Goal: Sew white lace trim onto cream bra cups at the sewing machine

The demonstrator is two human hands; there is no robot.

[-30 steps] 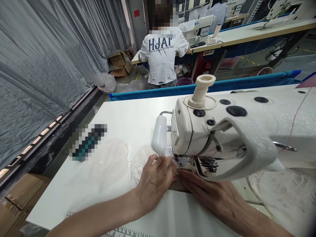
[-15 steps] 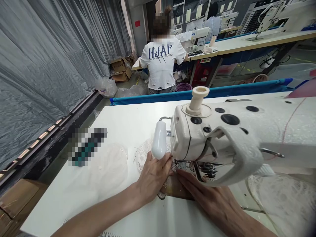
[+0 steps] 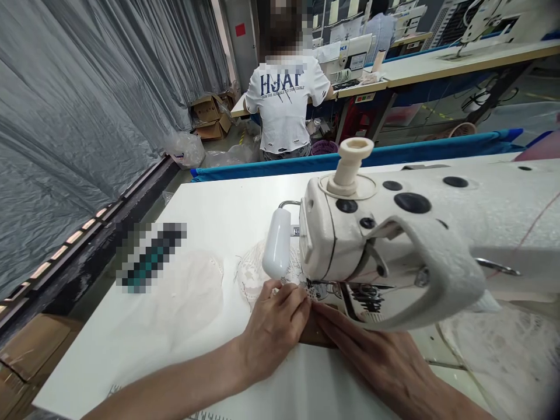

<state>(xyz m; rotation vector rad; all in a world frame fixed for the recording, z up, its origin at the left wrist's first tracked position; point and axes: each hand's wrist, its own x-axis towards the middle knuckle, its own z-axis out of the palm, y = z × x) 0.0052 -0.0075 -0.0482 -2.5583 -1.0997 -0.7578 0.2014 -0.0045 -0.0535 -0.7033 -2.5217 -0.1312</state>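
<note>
My left hand [image 3: 277,324] is curled beside the sewing machine's needle area, its fingertips closed on the edge of a white lace piece [image 3: 251,271]. The lace lies on the white table, partly under the lamp and machine head. My right hand [image 3: 374,350] lies to the right with fingers stretched out together, their tips at the lace near the presser foot; its thumb is hidden. Between my hands shows a brown flat piece [image 3: 317,332]. The white sewing machine [image 3: 324,233] stands over the work, hiding the needle point. A white lamp [image 3: 277,242] hangs at its left.
A pale, sheer fabric piece [image 3: 192,286] lies on the table [image 3: 210,204] at left, near a blurred-out dark and green object [image 3: 151,259]. More white lace [image 3: 507,350] is at right. Ahead, a person in a white shirt [image 3: 284,105] sits at another machine. Cardboard boxes [image 3: 212,116] stand beyond.
My left hand's fingers have gone from stretched forward to curled, and the hand has shifted slightly down. Less of the brown piece shows. My right hand has hardly moved. The view has tilted slightly.
</note>
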